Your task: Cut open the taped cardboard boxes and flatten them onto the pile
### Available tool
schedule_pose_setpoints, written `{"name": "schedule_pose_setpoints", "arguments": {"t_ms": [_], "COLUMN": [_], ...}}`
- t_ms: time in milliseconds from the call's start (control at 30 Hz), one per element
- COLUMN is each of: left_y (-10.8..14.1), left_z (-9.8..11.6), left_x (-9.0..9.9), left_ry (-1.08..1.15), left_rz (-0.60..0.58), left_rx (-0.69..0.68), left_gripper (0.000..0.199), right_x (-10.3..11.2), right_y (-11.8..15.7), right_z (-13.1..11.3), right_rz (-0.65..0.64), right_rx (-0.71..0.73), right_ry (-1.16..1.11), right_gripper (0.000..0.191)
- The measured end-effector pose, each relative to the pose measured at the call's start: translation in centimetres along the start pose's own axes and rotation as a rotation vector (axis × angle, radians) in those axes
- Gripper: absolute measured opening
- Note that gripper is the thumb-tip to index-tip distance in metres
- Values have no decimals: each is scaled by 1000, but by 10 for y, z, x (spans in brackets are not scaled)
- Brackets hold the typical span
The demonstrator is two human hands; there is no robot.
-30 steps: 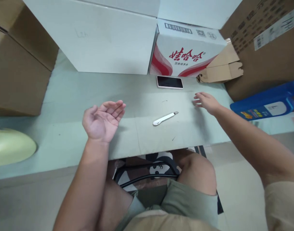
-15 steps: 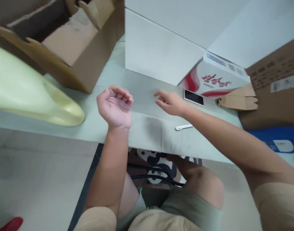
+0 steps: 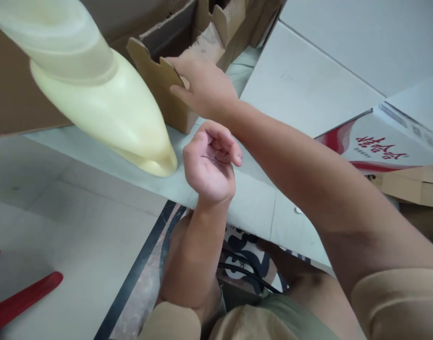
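Your right hand is at the near end of a brown, open-topped cardboard box, fingers and thumb at the cut-out top edge of its end wall. The thumb stands apart from the fingers; whether they grip the cardboard you cannot tell from this view — part of the fingers is hidden.

Your left hand is palm up above the desk, fingers loosely curled, nearer to you than the box.

Box position: on the pale green desk top, its torn flap uppermost, just beyond a smooth, glossy, pale yellow rounded object. That object's tip is beside your left hand.

Right of the box: a large plain white box, then a white carton with red swirls and red lettering, with a folded brown cardboard piece in front. Your right forearm crosses the desk; a small white end shows beside it — the rest is covered. Lower left, a red round-ended bar shows over the pale floor.
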State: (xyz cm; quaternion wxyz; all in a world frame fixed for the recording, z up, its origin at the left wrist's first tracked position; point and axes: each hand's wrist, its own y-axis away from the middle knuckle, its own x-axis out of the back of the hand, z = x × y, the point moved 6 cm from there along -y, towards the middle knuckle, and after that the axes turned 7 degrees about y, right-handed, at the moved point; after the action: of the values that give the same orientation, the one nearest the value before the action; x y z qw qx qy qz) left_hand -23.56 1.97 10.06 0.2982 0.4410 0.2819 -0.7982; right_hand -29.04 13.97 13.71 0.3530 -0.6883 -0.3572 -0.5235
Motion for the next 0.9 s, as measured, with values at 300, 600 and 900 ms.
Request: {"name": "schedule_pose_setpoints", "arguments": {"t_ms": [300,600,900], "left_y": [20,33,18], "left_z": [26,43,-61], "left_x": [-34,-36,-42], "left_ry": [2,-486,-1144], "left_rz": [-186,-39,-536], "left_rx": [-32,-417,-213], "left_gripper": [38,43,28], "right_x": [17,64,43], "right_y": [104,340,425], "right_z": [44,76,89], "right_rz": [234,322,302], "right_rx": [-108,131,32], "right_ry": [-31,-174,-268], "right_gripper": [30,19,36]}}
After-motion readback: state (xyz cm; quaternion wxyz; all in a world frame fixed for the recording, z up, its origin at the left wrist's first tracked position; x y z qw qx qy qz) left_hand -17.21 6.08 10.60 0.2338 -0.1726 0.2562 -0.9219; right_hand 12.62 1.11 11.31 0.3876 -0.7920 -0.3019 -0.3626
